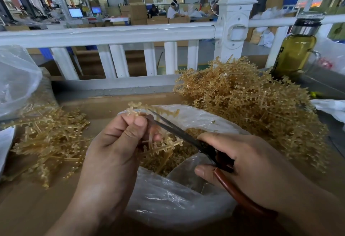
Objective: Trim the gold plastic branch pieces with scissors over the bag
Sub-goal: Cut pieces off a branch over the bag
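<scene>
Clear plastic bag (177, 204) nearest, open, gold bits inside | L hand (112, 151) pinches gold plastic branch piece (168, 145) over bag | R hand (252, 164) grips black-bladed, brown-handled scissors (173, 127), tips at piece | brown cardboard tabletop (37, 207): small gold branch pile (48, 135) L, big gold branch pile (252, 101) R | white railing (112, 34) behind

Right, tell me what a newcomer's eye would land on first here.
First, the centre: the left hand pinches a gold branch piece while the right hand holds dark scissors to it, over an open clear plastic bag of gold trimmings. Next, the big heap of gold branches at right, with a smaller pile at left. Behind stands a white railing, and a bottle of yellow-green liquid at far right.
</scene>
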Demonstrator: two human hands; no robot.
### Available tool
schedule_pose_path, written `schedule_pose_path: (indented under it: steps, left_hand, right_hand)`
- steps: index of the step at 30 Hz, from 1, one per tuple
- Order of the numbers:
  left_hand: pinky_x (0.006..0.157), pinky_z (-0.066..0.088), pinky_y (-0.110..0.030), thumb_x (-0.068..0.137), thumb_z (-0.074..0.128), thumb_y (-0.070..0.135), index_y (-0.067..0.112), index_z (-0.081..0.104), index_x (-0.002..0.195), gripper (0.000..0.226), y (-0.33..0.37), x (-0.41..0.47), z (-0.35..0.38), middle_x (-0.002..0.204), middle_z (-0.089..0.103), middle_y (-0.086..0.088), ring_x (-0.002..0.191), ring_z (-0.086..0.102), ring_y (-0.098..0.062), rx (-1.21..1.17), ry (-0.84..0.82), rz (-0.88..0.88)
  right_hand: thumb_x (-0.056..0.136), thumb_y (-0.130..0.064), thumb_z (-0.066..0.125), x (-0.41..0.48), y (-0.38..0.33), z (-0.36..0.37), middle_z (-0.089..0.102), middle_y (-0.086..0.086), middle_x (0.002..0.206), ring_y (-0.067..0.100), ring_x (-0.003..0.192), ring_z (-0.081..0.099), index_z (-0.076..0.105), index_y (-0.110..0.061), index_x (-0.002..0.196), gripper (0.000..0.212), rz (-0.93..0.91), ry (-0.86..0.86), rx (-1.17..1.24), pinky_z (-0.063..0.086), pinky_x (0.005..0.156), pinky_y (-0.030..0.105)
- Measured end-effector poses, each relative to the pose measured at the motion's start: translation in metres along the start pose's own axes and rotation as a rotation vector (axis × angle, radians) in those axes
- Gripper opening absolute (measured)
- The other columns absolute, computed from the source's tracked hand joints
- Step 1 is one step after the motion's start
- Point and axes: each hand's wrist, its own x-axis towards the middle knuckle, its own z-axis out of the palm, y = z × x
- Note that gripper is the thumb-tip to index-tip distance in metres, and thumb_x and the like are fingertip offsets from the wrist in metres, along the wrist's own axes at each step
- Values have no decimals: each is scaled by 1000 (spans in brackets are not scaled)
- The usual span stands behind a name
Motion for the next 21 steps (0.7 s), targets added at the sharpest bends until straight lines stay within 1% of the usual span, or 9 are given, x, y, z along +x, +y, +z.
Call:
schedule_pose_path:
  steps: [2, 6, 8, 10, 11, 14, 18, 19, 21]
  left_hand:
    - [84, 48, -40, 89, 64, 31, 2, 62, 83, 30, 0, 0, 1, 83, 64, -19, 84, 61, -31, 31, 2, 24]
    - [87, 47, -50, 86, 71, 36, 18, 68, 75, 21, -1, -2, 1, 81, 67, -17, 84, 62, -39, 124, -10, 86]
    - [82, 50, -46, 85, 74, 34, 21, 68, 75, 18, -1, -3, 3, 81, 70, -16, 83, 64, -40, 157, 2, 105]
    - [73, 54, -33, 82, 72, 30, 26, 69, 74, 10, -1, -4, 4, 78, 72, -12, 77, 68, -29, 139, 31, 100]
    - [72, 53, -31, 81, 73, 29, 27, 69, 74, 8, -1, -4, 5, 78, 72, -13, 75, 67, -27, 132, 43, 95]
    - [76, 49, -42, 80, 75, 28, 23, 68, 77, 8, 0, -4, 5, 80, 65, -24, 77, 59, -32, 122, 27, 82]
    - [67, 48, -27, 84, 66, 22, 18, 66, 77, 8, -3, -5, 7, 75, 59, -12, 72, 51, -24, 27, -19, 42]
    - [67, 47, -27, 84, 67, 23, 17, 65, 77, 8, -4, -6, 9, 75, 58, -10, 72, 50, -22, 5, -27, 33]
    - [73, 44, -38, 82, 68, 26, 14, 64, 77, 13, -5, -7, 12, 77, 58, -13, 74, 50, -27, -5, -36, 29]
  right_hand:
    - [80, -76, 45, 0, 1, 1, 68, -14, 94, 5, 83, 63, 50, -30, 118, 60, 17, 4, -17, 55, 66, 30]
    - [81, -75, 46, 0, 2, 1, 66, -15, 87, 4, 79, 62, 53, -30, 116, 58, 19, -8, -16, 51, 62, 28]
    - [82, -73, 47, 0, 1, 0, 66, -14, 86, 6, 79, 63, 54, -30, 117, 56, 9, -14, -1, 50, 61, 26]
    - [83, -70, 50, 0, 1, 0, 62, -15, 79, 4, 74, 61, 58, -31, 112, 50, -9, -19, 21, 48, 61, 26]
    - [84, -69, 50, 0, 1, 0, 60, -15, 76, 4, 72, 59, 60, -30, 109, 48, -14, -20, 25, 47, 62, 25]
    - [85, -69, 49, 1, 0, 0, 61, -15, 75, 4, 70, 59, 63, -26, 106, 50, -29, -20, 21, 47, 62, 26]
    - [84, -70, 47, 1, -1, 1, 65, -14, 78, 4, 70, 61, 64, -25, 107, 53, -41, 2, 13, 48, 60, 25]
    - [84, -69, 48, 1, -2, 1, 66, -14, 77, 3, 69, 61, 64, -24, 106, 53, -42, 14, 5, 48, 60, 25]
    - [84, -69, 48, 0, -3, 2, 66, -14, 77, 4, 68, 61, 64, -22, 105, 54, -33, 27, 6, 48, 58, 24]
